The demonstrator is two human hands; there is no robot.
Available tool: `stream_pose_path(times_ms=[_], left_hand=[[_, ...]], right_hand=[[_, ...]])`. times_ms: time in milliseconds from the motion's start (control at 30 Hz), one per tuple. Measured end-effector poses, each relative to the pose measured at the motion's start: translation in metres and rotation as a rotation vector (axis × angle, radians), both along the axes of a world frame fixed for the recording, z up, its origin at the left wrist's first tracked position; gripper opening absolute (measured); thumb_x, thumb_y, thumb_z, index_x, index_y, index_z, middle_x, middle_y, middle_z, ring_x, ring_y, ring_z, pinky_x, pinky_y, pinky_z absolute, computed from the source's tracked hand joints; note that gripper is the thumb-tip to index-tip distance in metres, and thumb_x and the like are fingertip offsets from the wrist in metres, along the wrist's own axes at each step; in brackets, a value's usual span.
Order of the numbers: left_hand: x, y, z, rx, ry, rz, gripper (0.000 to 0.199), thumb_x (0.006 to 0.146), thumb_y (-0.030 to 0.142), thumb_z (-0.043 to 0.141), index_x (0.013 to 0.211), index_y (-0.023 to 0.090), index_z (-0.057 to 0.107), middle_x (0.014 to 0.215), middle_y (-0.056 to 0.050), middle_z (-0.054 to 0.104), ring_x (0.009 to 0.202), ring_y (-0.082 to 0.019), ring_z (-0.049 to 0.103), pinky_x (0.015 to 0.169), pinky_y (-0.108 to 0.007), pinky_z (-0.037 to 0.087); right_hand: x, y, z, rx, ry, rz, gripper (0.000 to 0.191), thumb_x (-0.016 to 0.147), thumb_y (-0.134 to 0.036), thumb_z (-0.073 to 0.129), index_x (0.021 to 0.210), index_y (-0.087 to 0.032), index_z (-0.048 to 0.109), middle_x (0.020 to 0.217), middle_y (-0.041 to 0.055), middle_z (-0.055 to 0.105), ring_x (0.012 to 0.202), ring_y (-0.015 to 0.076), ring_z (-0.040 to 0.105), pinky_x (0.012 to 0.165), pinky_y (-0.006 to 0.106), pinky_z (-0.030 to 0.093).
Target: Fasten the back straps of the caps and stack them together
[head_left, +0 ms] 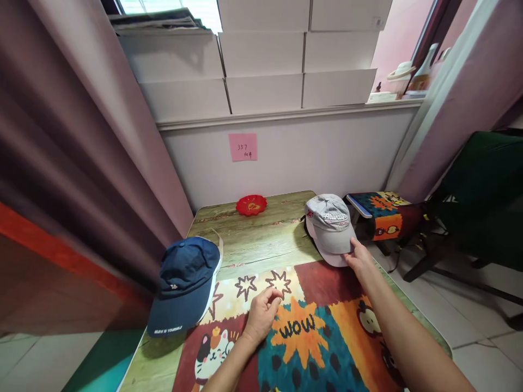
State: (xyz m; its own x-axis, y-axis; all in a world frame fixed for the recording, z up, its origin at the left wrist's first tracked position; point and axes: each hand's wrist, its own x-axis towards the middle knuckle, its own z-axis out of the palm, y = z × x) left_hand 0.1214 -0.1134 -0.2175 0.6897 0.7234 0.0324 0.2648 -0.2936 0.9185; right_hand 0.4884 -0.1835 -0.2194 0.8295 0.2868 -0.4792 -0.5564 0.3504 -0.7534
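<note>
My right hand [359,257] grips the brim edge of a grey baseball cap [327,215] with "Always" lettering, at the table's far right corner. A second, paler brim [332,258] shows under it, so another cap seems stacked below. My left hand [263,314] hovers over or rests on the patterned mat [347,348], its fingers curled together and nothing visible in them. To its left, a navy baseball cap [186,280] lies at the table's left edge, brim toward me. A white edge and a light strap show along its right side; what they belong to is partly hidden.
A red scalloped dish [251,205] sits at the back of the wooden-top table [216,223]. Behind it, a pink note [243,147] is stuck to the wall. Curtains [122,109] hang at left. A small covered stool [384,212] and dark chair [486,196] stand at right.
</note>
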Motion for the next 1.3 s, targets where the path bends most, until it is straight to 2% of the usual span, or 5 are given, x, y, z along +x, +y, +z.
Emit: stream_pose_path(times_ms=[400,567,767,967,1300], left_hand=[[-0.002,0.0,-0.002,-0.031,-0.005,0.0,0.02,0.087,0.033,0.055,0.088,0.018,0.069,0.079,-0.002,0.064,0.065,-0.014,0.055,0.061,-0.024,0.045],[-0.002,0.0,-0.002,0.002,-0.005,0.002,0.02,0.087,0.033,0.055,0.088,0.018,0.07,0.081,-0.003,0.066,0.068,-0.015,0.056,0.063,-0.025,0.045],[-0.001,-0.002,-0.004,0.028,-0.011,0.009,0.019,0.087,0.03,0.055,0.087,0.019,0.071,0.079,-0.002,0.066,0.067,-0.014,0.055,0.063,-0.024,0.044],[-0.001,-0.004,-0.007,0.081,-0.005,0.026,0.019,0.085,0.024,0.054,0.083,0.019,0.072,0.078,-0.002,0.067,0.067,-0.014,0.056,0.062,-0.024,0.043],[0.0,-0.013,-0.009,0.119,-0.031,0.047,0.019,0.081,0.014,0.055,0.082,0.019,0.073,0.082,-0.003,0.072,0.078,-0.015,0.064,0.075,-0.024,0.049]], right_hand=[[0.008,-0.045,0.01,-0.845,-0.54,0.135,0.068,0.065,-0.039,0.079,0.127,-0.014,0.064,0.142,0.0243,0.055,0.133,0.0474,0.05,0.112,0.061,0.035],[-0.009,-0.029,0.027,-1.256,-1.041,0.099,0.092,0.081,-0.058,0.061,0.154,-0.01,0.034,0.16,0.0257,0.032,0.145,0.0424,0.036,0.116,0.059,0.026],[-0.033,0.008,0.021,-1.315,-1.114,0.295,0.125,0.068,-0.08,0.064,0.155,-0.002,0.021,0.153,0.0322,0.038,0.143,0.0432,0.036,0.114,0.059,0.028],[-0.032,0.003,0.006,-1.365,-1.134,0.442,0.116,0.065,-0.082,0.065,0.145,-0.005,0.033,0.141,0.0326,0.049,0.13,0.0438,0.05,0.103,0.053,0.042],[-0.034,0.001,-0.007,-1.418,-1.133,0.317,0.114,0.061,-0.088,0.062,0.138,-0.006,0.043,0.127,0.0338,0.058,0.122,0.0485,0.056,0.097,0.062,0.044]])
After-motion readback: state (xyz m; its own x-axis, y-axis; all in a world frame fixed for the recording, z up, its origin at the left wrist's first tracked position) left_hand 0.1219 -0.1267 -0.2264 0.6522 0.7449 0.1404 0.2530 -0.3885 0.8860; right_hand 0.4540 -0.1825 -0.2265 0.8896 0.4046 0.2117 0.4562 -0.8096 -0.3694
